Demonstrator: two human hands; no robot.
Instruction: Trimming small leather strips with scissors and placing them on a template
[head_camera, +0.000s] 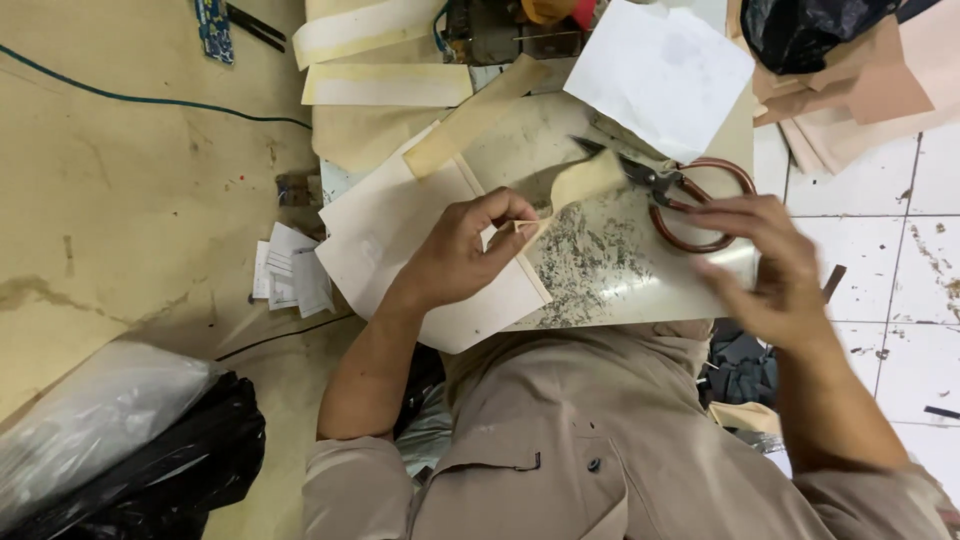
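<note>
My left hand (462, 250) pinches the narrow end of a small cream-coloured cut piece (583, 182) and holds it up over a worn white work slab (610, 270). My right hand (768, 270) hovers with spread fingers just right of a pair of scissors (680, 190) with reddish-brown loop handles; it is blurred and holds nothing. The scissors lie on the slab, blades pointing left toward the cut piece. A pale sheet (400, 240) lies under my left hand.
Cream strips (385, 85) and a white paper sheet (660, 70) lie at the slab's far side. Tan pieces (860, 100) and a black bag (800, 30) sit far right. Small paper slips (288, 272) lie left; a black and clear plastic bag (120, 440) sits near left.
</note>
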